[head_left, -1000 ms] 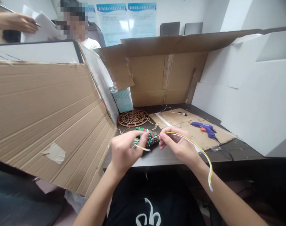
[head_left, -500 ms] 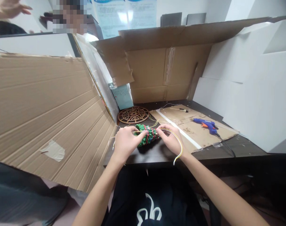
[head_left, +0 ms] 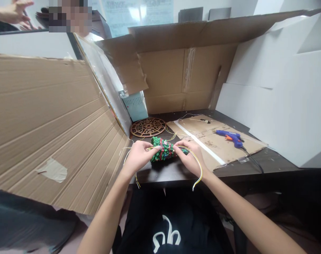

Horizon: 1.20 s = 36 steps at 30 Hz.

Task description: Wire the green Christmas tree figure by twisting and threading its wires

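Decoration (head_left: 163, 156), tapered, bushy and green with red bands, lies sideways near the front edge of the tabletop (head_left: 160, 176); left hand (head_left: 141, 155) and right hand (head_left: 189, 158) pinch yellow and white wires (head_left: 199, 163) along it.

The left forearm (head_left: 106, 206) extends from seven o'clock, the right forearm (head_left: 245, 210) from four; left hand (head_left: 139, 155) and right hand (head_left: 190, 157) nearly meet, fingers (head_left: 155, 151) pinched.

The thin yellow-and-white wire (head_left: 201, 171), earlier arching far out past the bare right hand (head_left: 189, 158), now curls close by its wrist; the bushy green, red-banded cone (head_left: 164, 153) newly shows its narrow end beside that thumb.
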Available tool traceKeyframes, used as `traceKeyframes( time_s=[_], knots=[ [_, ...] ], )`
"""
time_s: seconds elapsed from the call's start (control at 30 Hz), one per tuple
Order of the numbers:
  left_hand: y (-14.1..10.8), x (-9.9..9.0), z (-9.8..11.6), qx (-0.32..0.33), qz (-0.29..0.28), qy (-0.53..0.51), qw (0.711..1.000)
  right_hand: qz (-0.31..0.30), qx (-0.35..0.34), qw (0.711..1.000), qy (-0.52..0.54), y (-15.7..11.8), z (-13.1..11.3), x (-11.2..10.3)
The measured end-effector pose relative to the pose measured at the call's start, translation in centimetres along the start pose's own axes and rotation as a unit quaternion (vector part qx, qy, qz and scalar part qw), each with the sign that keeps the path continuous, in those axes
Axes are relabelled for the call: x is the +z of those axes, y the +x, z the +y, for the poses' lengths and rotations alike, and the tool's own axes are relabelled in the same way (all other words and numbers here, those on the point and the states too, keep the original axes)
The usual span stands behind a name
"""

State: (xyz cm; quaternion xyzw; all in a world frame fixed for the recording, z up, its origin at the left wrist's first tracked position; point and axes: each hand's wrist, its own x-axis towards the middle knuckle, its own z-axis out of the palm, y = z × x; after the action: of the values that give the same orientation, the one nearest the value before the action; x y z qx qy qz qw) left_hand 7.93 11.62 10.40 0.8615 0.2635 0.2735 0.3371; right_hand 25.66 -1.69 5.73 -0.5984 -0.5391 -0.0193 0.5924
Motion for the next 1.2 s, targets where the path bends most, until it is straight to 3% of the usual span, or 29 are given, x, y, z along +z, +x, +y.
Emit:
traceKeyframes(
  time_s=[0.43, 0.87, 1.2],
  knots=[
    [1.6, -0.2, -2.4, -0.041, -0.108, -0.178, 0.977, -0.011, -0.024, 0.999, -0.038, 0.1, 0.9, -0.1],
    [2.4, 1.0, -2.6, -0.138, -0.145, -0.336, 0.920, -0.015, -0.036, 0.998, -0.043, 0.0, 0.9, 0.3],
    [2.6, 1.2, -3.2, -0.169, -0.133, -0.358, 0.909, -0.009, -0.110, 0.986, -0.122, -0.1, 1.0, 0.1]
  ],
)
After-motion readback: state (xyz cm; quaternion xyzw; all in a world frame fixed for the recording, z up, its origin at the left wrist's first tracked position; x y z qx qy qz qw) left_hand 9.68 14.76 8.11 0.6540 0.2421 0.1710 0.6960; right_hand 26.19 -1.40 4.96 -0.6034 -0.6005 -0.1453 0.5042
